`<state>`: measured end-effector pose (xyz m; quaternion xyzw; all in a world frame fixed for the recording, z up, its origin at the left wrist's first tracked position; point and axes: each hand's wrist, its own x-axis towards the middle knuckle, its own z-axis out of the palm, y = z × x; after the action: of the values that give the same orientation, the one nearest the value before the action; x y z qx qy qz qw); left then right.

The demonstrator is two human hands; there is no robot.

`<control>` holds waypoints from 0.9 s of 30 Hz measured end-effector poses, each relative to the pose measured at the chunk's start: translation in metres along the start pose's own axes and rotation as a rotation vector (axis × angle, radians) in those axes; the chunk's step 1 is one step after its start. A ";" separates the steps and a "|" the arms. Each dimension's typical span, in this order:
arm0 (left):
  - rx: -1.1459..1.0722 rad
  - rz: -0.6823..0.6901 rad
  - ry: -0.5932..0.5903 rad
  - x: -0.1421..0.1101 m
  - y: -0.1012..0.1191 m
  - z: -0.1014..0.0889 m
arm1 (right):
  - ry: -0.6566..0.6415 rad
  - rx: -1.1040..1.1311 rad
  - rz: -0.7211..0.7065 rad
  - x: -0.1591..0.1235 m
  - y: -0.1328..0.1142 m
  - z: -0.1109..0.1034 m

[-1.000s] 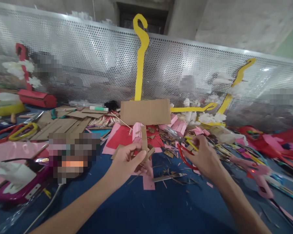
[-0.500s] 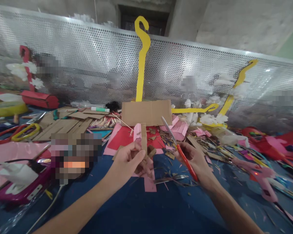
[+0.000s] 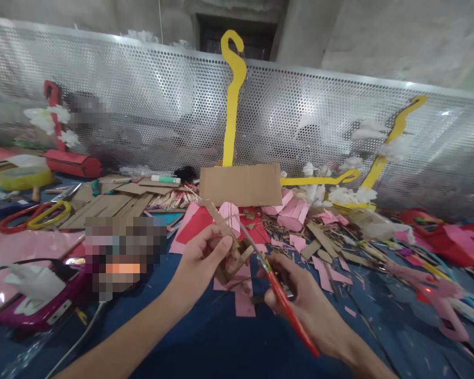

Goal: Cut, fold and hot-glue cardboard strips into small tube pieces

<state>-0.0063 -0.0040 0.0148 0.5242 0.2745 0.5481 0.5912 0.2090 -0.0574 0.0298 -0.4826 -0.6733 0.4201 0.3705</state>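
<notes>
My left hand (image 3: 205,258) pinches a narrow cardboard strip (image 3: 217,216) between thumb and fingers, its upper end leaning left. More curled brown card shows under those fingers. My right hand (image 3: 300,300) is closed round red-handled scissors (image 3: 286,305). Their blades point up and left, close beside the strip; I cannot tell whether they touch it. Below both hands, a pink paper piece (image 3: 245,305) lies on the blue table surface. Behind the strip are red paper (image 3: 195,223) and a pale pink rounded piece (image 3: 229,211).
A cardboard box (image 3: 240,185) with a yellow hook-shaped upright (image 3: 231,116) stands ahead. Cardboard scraps (image 3: 318,239) litter the right. A pink glue gun (image 3: 434,295) lies at the right, a purple power strip (image 3: 39,302) at the left. Behind runs a perforated metal panel (image 3: 150,100).
The cardboard strip has tipped from upright to leaning left. My right hand has moved down and left, bringing the scissor blades nearer my left hand. The view has shifted slightly.
</notes>
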 end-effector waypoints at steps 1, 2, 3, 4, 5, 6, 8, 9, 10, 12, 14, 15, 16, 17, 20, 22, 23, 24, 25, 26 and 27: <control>-0.025 -0.002 0.000 0.000 0.000 0.000 | 0.027 -0.075 -0.007 -0.001 0.001 0.002; -0.046 -0.008 0.001 0.000 0.000 0.001 | 0.066 -0.151 -0.024 -0.001 0.003 0.003; -0.062 -0.016 0.001 -0.001 0.001 0.001 | 0.114 -0.221 -0.047 -0.001 0.005 0.004; -0.071 -0.023 0.004 -0.001 0.001 0.001 | 0.162 -0.282 -0.072 -0.001 0.008 0.004; -0.073 -0.029 0.014 -0.001 0.001 0.001 | 0.205 -0.334 -0.095 -0.001 0.010 0.003; -0.066 -0.033 0.027 -0.001 0.001 0.001 | 0.239 -0.380 -0.114 0.000 0.013 0.003; -0.022 -0.031 0.051 -0.001 0.001 0.001 | 0.286 -0.466 -0.153 0.000 0.016 0.002; 0.003 -0.027 0.059 -0.002 0.001 0.000 | 0.303 -0.502 -0.172 0.000 0.016 0.001; 0.024 -0.022 0.060 -0.002 0.002 0.000 | 0.312 -0.531 -0.188 0.000 0.017 0.001; 0.040 -0.016 0.043 -0.002 0.002 0.000 | 0.329 -0.576 -0.215 0.000 0.017 0.000; 0.040 -0.008 0.016 -0.003 0.002 0.000 | 0.343 -0.610 -0.238 0.000 0.017 0.000; 0.042 -0.005 0.000 -0.004 0.002 0.000 | 0.348 -0.623 -0.249 0.000 0.017 0.000; 0.046 0.000 -0.011 -0.004 0.001 0.000 | 0.352 -0.633 -0.261 0.000 0.017 0.001; 0.052 0.005 -0.019 -0.004 0.001 0.000 | 0.356 -0.640 -0.270 0.000 0.018 0.001; 0.070 0.018 -0.027 -0.004 0.000 -0.001 | 0.364 -0.650 -0.290 0.000 0.018 0.001; 0.086 0.024 -0.038 -0.004 0.000 -0.002 | 0.366 -0.653 -0.297 0.000 0.019 0.000; 0.098 0.024 -0.042 -0.003 0.000 -0.003 | 0.368 -0.654 -0.298 0.000 0.019 0.000; 0.111 0.023 -0.046 -0.003 0.001 -0.003 | 0.369 -0.654 -0.302 -0.001 0.019 -0.001; 0.123 0.023 -0.047 -0.003 0.001 -0.004 | 0.370 -0.655 -0.308 -0.001 0.019 -0.001; 0.133 0.024 -0.047 -0.003 0.001 -0.005 | 0.369 -0.657 -0.316 -0.001 0.019 -0.002; 0.139 0.025 -0.048 -0.003 0.001 -0.005 | 0.366 -0.661 -0.325 -0.001 0.019 -0.002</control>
<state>-0.0124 -0.0054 0.0136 0.5802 0.2910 0.5224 0.5530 0.2175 -0.0541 0.0132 -0.5299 -0.7624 0.0245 0.3708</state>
